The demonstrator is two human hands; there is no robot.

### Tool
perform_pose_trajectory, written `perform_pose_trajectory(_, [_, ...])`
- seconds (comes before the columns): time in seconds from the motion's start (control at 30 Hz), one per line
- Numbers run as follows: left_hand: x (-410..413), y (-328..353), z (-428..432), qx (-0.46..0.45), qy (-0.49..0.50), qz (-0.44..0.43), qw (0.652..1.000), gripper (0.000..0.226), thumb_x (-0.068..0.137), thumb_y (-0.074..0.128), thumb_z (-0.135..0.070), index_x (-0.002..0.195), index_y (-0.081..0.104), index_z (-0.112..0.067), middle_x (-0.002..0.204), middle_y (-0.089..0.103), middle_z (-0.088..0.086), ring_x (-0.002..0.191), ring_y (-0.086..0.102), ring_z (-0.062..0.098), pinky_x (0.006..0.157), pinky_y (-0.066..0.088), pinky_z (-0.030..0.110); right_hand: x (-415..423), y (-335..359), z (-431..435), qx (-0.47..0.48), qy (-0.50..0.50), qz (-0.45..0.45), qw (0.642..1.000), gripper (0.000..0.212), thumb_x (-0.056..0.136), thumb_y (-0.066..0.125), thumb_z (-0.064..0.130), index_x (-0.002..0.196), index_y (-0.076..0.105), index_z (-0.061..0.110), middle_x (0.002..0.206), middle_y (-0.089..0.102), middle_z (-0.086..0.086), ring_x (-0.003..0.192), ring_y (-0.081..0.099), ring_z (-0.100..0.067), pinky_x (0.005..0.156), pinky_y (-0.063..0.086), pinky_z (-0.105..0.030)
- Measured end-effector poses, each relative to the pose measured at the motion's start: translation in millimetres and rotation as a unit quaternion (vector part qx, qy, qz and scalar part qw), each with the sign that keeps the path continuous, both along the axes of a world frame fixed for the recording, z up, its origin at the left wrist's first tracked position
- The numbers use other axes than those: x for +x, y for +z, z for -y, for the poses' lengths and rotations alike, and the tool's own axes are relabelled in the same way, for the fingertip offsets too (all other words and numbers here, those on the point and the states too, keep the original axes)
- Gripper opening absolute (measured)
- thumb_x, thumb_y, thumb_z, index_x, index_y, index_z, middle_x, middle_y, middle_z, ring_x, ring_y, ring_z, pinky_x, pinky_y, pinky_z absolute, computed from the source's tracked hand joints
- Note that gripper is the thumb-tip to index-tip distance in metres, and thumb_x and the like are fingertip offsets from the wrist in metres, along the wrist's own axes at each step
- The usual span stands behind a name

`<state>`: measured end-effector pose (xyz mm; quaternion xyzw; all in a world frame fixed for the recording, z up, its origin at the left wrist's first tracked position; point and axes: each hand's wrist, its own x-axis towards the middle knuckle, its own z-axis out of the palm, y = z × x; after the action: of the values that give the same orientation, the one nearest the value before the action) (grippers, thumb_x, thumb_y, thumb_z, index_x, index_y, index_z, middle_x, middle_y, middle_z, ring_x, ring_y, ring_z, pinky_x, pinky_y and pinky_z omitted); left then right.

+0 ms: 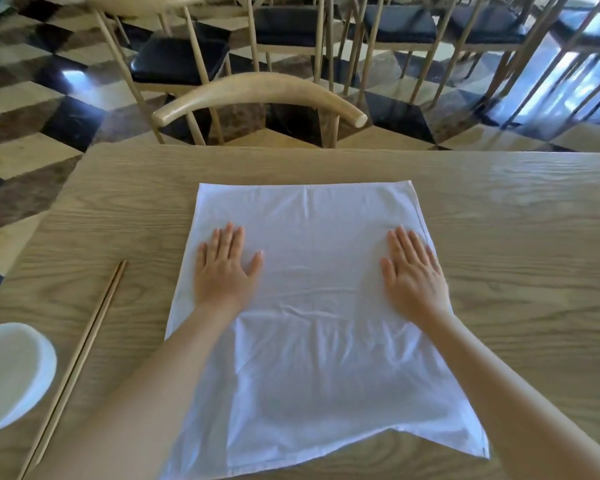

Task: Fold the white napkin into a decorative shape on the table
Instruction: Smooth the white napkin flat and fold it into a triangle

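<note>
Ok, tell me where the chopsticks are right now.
In the head view the chopsticks lie on the left side of the table, between the white bowl at the left edge and the white napkin spread in the middle, touching neither.

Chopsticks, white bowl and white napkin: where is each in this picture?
chopsticks (87, 341), head view, midway along the pair.
white bowl (14, 368), head view, its inside wall.
white napkin (312, 258), head view, flat middle of the cloth.

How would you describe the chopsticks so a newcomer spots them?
On the wooden table, find the white napkin in the middle. Left of it, between napkin and the white bowl at the table's left edge, lie the chopsticks, side by side on a diagonal. They are the only long, thin, tan sticks there.
</note>
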<state>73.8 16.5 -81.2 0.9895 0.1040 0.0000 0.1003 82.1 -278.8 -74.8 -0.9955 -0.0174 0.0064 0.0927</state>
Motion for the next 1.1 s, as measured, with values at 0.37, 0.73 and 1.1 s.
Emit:
perform_pose_trajectory(0.37, [-88,3,60,-0.033,-0.004,0.003,0.999,0.061,0.094,0.009,-0.044,0.148,0.014,-0.017,0.158,0.009,0.004,0.145,0.002,0.018,0.115,-0.003,0.042,-79,3,-131,0.08,0.052,-0.019,0.995,0.064,0.089,0.007,0.037,0.147,0.018,0.012,0.157,0.012,-0.004,0.145,0.005,-0.017,0.118,-0.003,-0.035])
perform_pose_trajectory(0.73, [-175,0,-30,0.021,-0.039,-0.004,0.999,0.078,0.081,0.0,-0.061,0.146,0.005,-0.019,0.156,0.003,-0.002,0.142,-0.003,0.009,0.116,-0.006,0.033,-151,0,10,0.001,-0.064,-0.021,0.998,0.075,0.082,0.002,0.056,0.148,0.013,0.024,0.158,0.01,0.004,0.145,0.004,-0.011,0.119,0.002,-0.033])
perform_pose_trajectory(1.1, [-213,5,27,0.037,-0.271,-0.017,0.962,0.066,0.094,0.004,-0.056,0.146,0.022,-0.019,0.154,0.018,0.003,0.143,0.013,0.022,0.112,0.004,0.04,-207,7,-35,0.007,0.18,-0.042,0.983,0.062,0.092,0.018,0.054,0.147,0.015,0.027,0.155,0.003,0.008,0.144,-0.001,-0.012,0.116,-0.003,-0.032])
